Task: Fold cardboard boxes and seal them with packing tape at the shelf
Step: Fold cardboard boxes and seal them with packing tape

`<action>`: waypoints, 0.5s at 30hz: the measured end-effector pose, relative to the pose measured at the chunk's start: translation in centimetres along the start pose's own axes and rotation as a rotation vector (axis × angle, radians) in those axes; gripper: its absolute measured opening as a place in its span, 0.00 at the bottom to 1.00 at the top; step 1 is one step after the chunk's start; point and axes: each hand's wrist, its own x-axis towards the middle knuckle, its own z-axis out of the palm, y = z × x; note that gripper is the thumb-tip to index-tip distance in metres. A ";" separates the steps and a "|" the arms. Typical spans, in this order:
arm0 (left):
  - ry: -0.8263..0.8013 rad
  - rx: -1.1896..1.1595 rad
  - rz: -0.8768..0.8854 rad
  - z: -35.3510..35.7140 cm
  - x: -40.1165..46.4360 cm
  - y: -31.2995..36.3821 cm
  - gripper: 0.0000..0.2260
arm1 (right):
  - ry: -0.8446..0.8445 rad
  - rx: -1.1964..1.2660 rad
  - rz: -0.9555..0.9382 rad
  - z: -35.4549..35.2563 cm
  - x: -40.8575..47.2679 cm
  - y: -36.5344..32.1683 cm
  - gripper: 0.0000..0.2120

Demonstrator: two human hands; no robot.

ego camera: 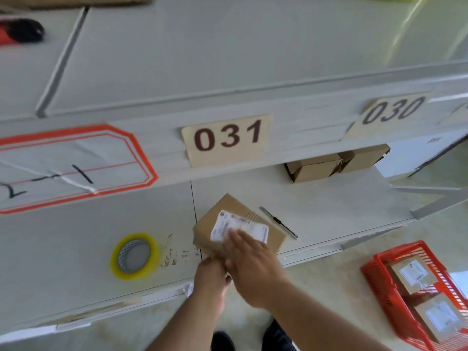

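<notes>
From my head camera, looking down: the cardboard box (235, 224) sits on the lower shelf (76, 236), close to its front edge, turned at an angle, with a white shipping label (238, 225) on its top face. My right hand (249, 262) lies flat on the box top, fingers straight and together, pressing over the near end of the label. My left hand (211, 277) is at the box's near corner, just beside and partly under my right; its fingers are hidden there, so I cannot tell whether they grip anything.

The roll of clear packing tape (135, 255) lies flat on the same shelf, left of the box and apart from it, near the front edge. A slim utility knife (278, 222) lies just beside the box's right side. Two more small cardboard boxes (336, 163) stand further back on the shelf, under the lip that carries the tags 031 (227, 138) and 030 (393, 110). On the floor to the right, a red basket (379, 282) holds labelled parcels.
</notes>
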 end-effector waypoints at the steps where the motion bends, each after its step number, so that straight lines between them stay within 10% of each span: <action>1: 0.021 -0.006 -0.001 -0.2 0.1 0.1 0.14 | 0.048 -0.043 -0.037 1.3 -0.3 -0.2 0.28; 9: 0.089 0.250 0.144 0.4 1.1 0.8 0.17 | 0.237 -0.145 -0.103 3.7 1.1 2.9 0.22; 15: 0.100 0.275 0.140 0.4 1.8 0.6 0.14 | 0.054 -0.051 0.110 1.0 3.7 4.5 0.38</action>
